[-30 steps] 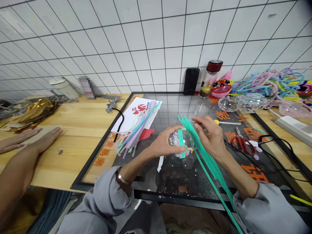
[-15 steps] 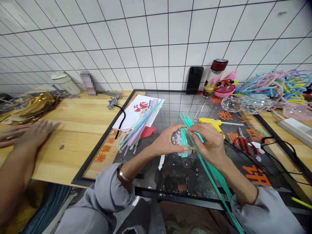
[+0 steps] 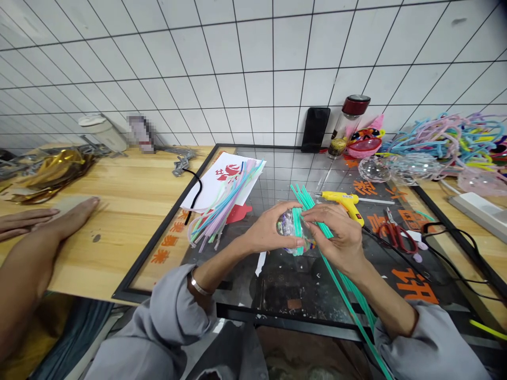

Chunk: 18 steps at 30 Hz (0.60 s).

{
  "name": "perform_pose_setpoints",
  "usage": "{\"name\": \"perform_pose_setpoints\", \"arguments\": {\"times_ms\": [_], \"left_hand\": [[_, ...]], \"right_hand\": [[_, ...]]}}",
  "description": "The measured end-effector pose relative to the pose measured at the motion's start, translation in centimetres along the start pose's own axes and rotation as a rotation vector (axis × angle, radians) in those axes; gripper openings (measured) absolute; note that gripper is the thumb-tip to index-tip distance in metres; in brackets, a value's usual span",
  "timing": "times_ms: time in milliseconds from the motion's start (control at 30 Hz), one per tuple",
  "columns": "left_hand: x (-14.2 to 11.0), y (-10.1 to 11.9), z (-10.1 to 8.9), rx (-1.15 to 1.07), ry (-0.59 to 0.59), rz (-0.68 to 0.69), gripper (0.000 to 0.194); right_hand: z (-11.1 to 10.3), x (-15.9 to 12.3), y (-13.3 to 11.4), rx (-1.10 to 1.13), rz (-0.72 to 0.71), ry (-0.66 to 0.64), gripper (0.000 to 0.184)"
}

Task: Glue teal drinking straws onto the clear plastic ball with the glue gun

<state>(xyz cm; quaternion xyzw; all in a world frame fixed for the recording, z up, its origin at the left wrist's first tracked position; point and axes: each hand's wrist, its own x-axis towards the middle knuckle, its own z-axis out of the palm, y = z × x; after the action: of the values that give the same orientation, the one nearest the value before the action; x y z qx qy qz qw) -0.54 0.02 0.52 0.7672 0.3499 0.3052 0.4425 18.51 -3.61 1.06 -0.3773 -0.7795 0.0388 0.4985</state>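
My left hand (image 3: 267,230) is wrapped round a clear plastic ball (image 3: 284,226), thumb below and fingers above. Bright green pipe cleaner strips (image 3: 298,224) run up and down over the ball's face. My right hand (image 3: 336,229) is closed in a pinch against the ball's right side, on what looks like a green pipe cleaner; its fingertips partly hide the spot. Beneath this hand, a bundle of long green pipe cleaners (image 3: 358,295) stretches from mid-table down over the front edge toward my right forearm.
A yellow glue gun (image 3: 340,198) and red-handled scissors (image 3: 398,237) lie right, among black cables. Pastel pipe cleaners (image 3: 225,206) rest on white paper (image 3: 206,182). Behind stand a phone (image 3: 316,129) and a glass bottle (image 3: 344,129). Another person's hands (image 3: 67,219) are on the wooden table at left.
My right fingers have shifted slightly and curled closer against the ball's side. The ball stays in my left hand. The other person's hand at left has moved and stretched out.
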Motion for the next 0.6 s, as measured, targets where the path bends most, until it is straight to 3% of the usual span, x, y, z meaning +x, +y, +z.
{"name": "perform_pose_setpoints", "arguments": {"times_ms": [467, 600], "left_hand": [[-0.1, -0.19, 0.09, 0.013, 0.008, 0.023, 0.077], [-0.14, -0.39, 0.21, 0.028, 0.038, 0.085, 0.077]], "right_hand": [[0.08, -0.06, 0.04, -0.057, -0.072, -0.011, 0.014], [0.07, -0.05, 0.12, -0.053, -0.094, -0.009, 0.015]]}}
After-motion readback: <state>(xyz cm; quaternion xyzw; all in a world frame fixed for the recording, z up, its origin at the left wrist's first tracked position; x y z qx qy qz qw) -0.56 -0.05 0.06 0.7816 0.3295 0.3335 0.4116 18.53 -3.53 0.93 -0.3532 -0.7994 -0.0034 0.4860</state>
